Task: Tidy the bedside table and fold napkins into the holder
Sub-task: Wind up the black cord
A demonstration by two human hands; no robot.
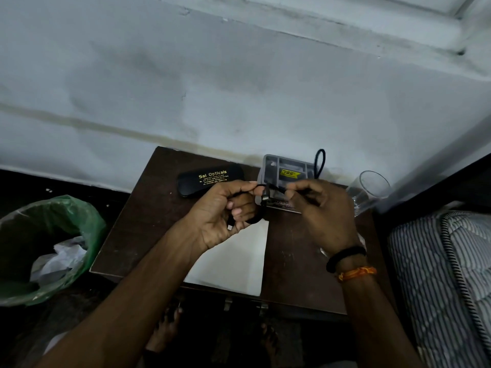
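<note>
We held the thin black charging cable between both hands above the table. Our left hand was curled around the coiled part of it, with one small silver plug showing near the palm. Our right hand pinched the free end of the cable between the thumb and the fingertips. The short piece of cable between the two hands ran almost level, from left to right. So the coil lay to the left of the right hand, very near, and we judged that the right hand would bring the loose end around it.

Just behind the hands stood the grey plastic holder with several compartments and a yellow label, and a black cord loop rose at its right side. Under the left wrist lay the flat white napkin on the dark brown wooden bedside table, not yet folded. The black spectacle case with gold letters lay to the left of the holder. The clear drinking glass stood at the right edge.
</note>
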